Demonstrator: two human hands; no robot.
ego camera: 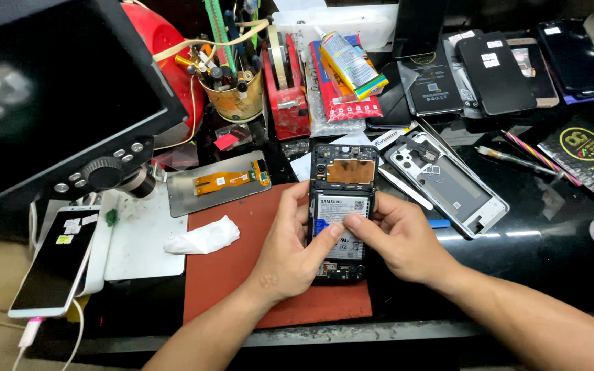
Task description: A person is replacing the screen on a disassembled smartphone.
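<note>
An opened smartphone lies face down on a red-brown work mat, its back cover off and the battery and circuit board exposed. My left hand grips its left edge, the thumb resting on the battery near a blue tab. From the right, my right hand reaches over the battery with its fingertips pressed on the middle of it. The lower end of the phone is partly hidden under both hands.
A grey phone back frame lies to the right, a detached screen panel with an orange flex cable to the left, beside a crumpled white tissue. A microscope monitor, a tool cup, several phones and a charging white phone surround the mat.
</note>
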